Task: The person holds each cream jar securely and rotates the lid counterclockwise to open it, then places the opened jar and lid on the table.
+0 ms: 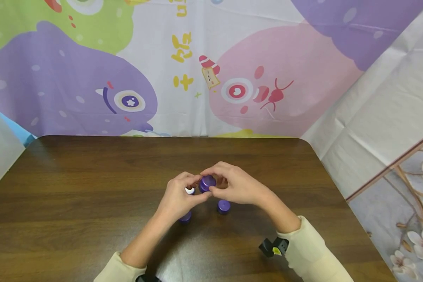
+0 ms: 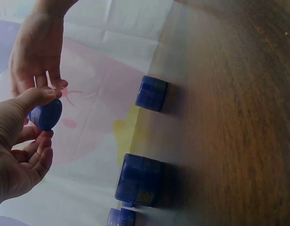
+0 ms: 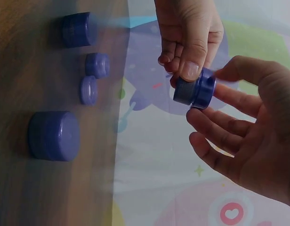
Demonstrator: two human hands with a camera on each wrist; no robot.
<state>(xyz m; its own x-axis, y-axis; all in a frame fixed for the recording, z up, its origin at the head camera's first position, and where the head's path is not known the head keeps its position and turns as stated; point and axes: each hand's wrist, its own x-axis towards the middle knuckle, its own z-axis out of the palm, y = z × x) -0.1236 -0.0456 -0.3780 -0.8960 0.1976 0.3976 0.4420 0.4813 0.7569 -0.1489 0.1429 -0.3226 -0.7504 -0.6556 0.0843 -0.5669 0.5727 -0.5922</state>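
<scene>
Over the bench point(image 1: 268, 156), my left hand point(image 1: 178, 196) pinches one end of a small purple pot point(image 1: 207, 183), and my right hand point(image 1: 241, 187) grips the other end with thumb and fingertips. The pot is up off the bench between the two, a seam showing round its side. With only fingertips on that smooth curve, a loose pinch could let it slip, or the whole pot could spin if one hand grips harder than the other. A drop might hit what stands below: a purple jar point(image 1: 223, 206) near my right hand, and a second jar point(image 1: 185, 216) just beside my left wrist. Further along, a little tub point(image 3: 97, 65) and a ring-like cap point(image 3: 88, 90) sit so close I cannot tell whether they touch; a falling pot or a dipping sleeve point(image 1: 313, 246) could scatter them
</scene>
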